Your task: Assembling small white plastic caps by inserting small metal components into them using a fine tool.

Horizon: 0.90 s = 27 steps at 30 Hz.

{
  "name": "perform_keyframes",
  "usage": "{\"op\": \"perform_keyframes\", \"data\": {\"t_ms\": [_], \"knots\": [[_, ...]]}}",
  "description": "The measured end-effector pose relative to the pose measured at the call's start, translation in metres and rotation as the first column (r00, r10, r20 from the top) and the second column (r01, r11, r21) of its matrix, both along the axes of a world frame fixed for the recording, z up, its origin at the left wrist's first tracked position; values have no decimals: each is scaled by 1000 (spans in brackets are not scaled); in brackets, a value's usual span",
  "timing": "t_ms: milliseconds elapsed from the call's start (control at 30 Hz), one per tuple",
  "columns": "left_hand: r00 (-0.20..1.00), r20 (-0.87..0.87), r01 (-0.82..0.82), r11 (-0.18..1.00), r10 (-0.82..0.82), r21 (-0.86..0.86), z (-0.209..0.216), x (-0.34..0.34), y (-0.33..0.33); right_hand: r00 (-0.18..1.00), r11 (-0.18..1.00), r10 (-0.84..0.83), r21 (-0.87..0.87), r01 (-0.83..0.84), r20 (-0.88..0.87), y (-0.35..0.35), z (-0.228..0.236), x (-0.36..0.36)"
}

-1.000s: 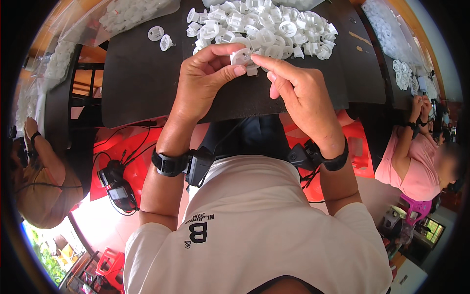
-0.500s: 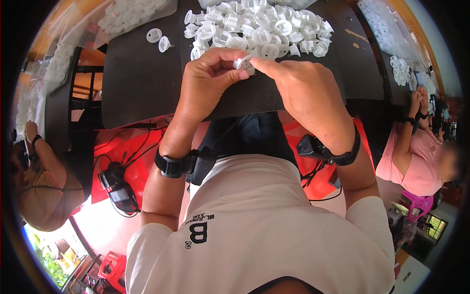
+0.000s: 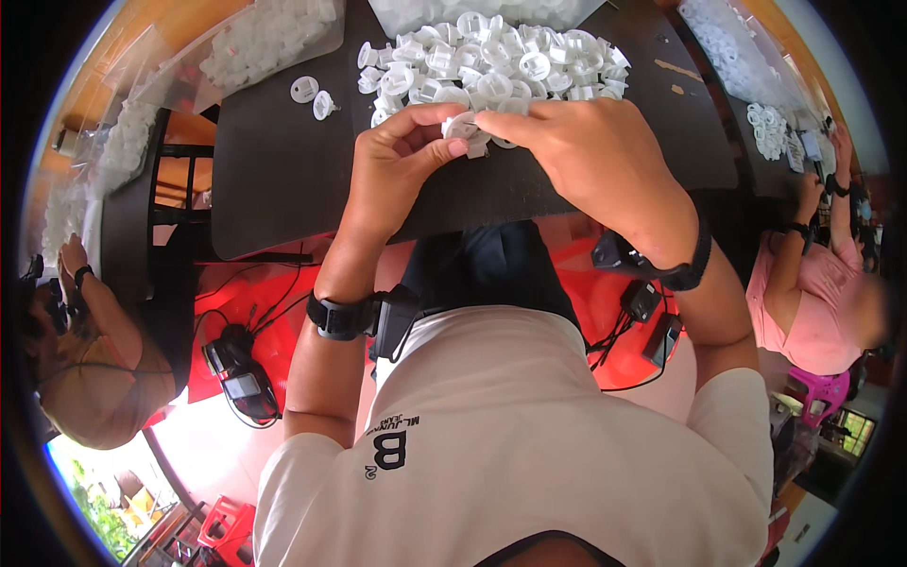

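Between the thumb and fingers of my left hand [image 3: 392, 170] is a white plastic part [image 3: 460, 127] with a round, disc-like face. My right hand [image 3: 605, 156] is at its right side, the index fingertip touching the disc's edge. The other right fingers are curled, and the right thumb is hidden, so whatever they hold does not show. Just beyond both hands lies a heap of similar white parts [image 3: 496, 87] on the dark table [image 3: 283, 184]. Two loose parts [image 3: 304, 90] sit apart to the left of the heap.
A translucent bin [image 3: 487, 13] stands behind the heap; another bin [image 3: 274, 45] of white pieces is at the far left. Co-workers sit on either side, one in a pink shirt [image 3: 803, 307] at right. Black cabled devices [image 3: 241, 373] lie below the table.
The white part has turned slightly in my left fingers, with my right index finger still against it. My right hand has shifted a little. The co-worker at right has stretched one arm out.
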<state>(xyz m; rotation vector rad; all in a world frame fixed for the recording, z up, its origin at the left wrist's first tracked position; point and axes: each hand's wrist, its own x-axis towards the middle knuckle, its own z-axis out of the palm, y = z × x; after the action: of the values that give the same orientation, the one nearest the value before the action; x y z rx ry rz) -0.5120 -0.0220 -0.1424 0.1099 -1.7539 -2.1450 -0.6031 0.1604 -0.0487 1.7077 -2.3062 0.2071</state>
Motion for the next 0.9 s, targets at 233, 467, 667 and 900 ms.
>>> {"op": "perform_keyframes", "data": {"t_ms": [233, 467, 667, 900], "knots": [[985, -34, 171, 977, -168, 129, -2, -1, -11, 811, 844, 173, -508, 172, 560, -14, -26, -8], [980, -40, 199, 959, -195, 201, -1, -1, -12, 432, 872, 215, -371, 320, 876, -35, -40, -8], [986, -84, 162, 964, -147, 212, -1, -1, -9, 276, 880, 169, -271, 391, 946, -33, -41, -3], [987, -89, 155, 948, -135, 279, -2, 0, -10, 696, 905, -20, -283, 318, 718, -4, -29, 18]]}}
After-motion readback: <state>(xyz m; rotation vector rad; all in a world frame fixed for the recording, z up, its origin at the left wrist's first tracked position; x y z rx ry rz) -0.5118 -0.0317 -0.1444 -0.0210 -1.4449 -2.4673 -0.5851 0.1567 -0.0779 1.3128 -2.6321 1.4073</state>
